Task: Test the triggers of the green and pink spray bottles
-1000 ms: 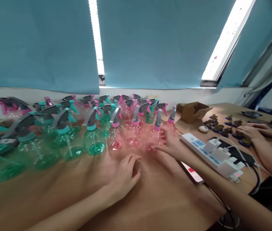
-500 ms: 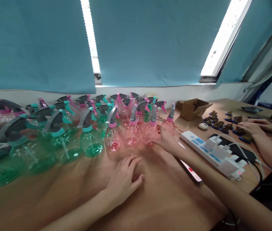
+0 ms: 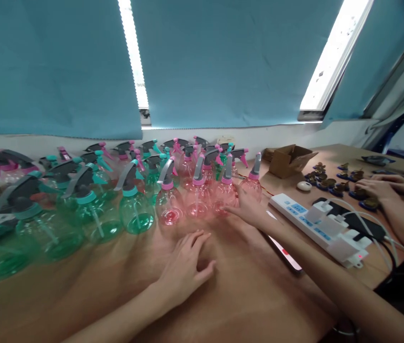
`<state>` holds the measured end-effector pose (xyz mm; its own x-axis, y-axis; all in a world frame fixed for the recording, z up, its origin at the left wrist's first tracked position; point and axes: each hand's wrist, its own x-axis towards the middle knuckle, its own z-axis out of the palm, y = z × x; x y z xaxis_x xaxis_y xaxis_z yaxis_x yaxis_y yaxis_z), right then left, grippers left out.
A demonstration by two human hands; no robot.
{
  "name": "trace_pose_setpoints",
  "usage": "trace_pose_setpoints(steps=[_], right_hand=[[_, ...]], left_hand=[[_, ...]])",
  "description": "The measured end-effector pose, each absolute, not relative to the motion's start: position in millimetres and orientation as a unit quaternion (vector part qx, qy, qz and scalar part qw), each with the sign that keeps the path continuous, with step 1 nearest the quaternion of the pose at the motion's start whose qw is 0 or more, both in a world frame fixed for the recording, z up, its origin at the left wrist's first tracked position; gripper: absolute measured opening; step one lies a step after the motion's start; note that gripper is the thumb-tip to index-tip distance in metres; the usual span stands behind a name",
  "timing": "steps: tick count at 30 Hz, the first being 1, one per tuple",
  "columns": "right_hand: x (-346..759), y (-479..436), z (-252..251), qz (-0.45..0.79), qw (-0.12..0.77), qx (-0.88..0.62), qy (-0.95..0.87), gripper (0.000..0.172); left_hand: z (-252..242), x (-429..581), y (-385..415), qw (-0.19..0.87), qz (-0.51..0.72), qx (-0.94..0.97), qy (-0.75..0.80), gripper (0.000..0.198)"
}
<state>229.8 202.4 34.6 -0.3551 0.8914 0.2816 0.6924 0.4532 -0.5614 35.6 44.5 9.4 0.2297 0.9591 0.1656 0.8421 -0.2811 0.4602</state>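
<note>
My left hand (image 3: 187, 264) lies palm down on the wooden table (image 3: 244, 300), fingers stretched forward and thumb apart, holding nothing. My right hand (image 3: 247, 208) reaches to the right end of the front row of spray bottles. Its thumb sticks out in front of a pink spray bottle (image 3: 224, 194), and its fingers are against that bottle's right side, with the tips partly hidden. Behind this hand stands another pink spray bottle (image 3: 254, 186). Two more pink bottles and several green spray bottles (image 3: 136, 209) continue the upright row leftward.
Further spray bottles crowd the wall side. At right are a cardboard box (image 3: 289, 161), a white mouse-shaped object (image 3: 304, 186), a power strip (image 3: 316, 228) with chargers and cables, and a phone (image 3: 285, 255) under my right forearm. Another person's hands (image 3: 380, 188) touch small dark-and-gold objects (image 3: 326, 183).
Both hands stay almost where they were, with the right hand's thumb slightly shifted rightward. The bottles keep their places; the view has shifted slightly.
</note>
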Motion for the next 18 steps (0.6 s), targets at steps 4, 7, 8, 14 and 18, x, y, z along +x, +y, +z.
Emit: trace_pose_setpoints(steps=[4, 7, 8, 14, 18], right_hand=[[244, 193, 46, 0.222, 0.339, -0.453, -0.794, 0.085], [262, 186, 53, 0.273, 0.391, -0.43, -0.766, 0.072], [268, 184, 53, 0.283, 0.396, -0.431, -0.76, 0.069], [269, 185, 40, 0.333, 0.371, -0.431, -0.752, 0.073], [256, 189, 30, 0.337, 0.35, -0.428, -0.762, 0.076]], left_hand=[[6, 34, 45, 0.128, 0.232, 0.773, 0.577, 0.053], [8, 33, 45, 0.138, 0.219, 0.772, 0.581, 0.053], [9, 33, 45, 0.142, 0.212, 0.771, 0.583, 0.053], [12, 35, 46, 0.141, 0.206, 0.77, 0.586, 0.052], [12, 35, 45, 0.141, 0.209, 0.77, 0.587, 0.051]])
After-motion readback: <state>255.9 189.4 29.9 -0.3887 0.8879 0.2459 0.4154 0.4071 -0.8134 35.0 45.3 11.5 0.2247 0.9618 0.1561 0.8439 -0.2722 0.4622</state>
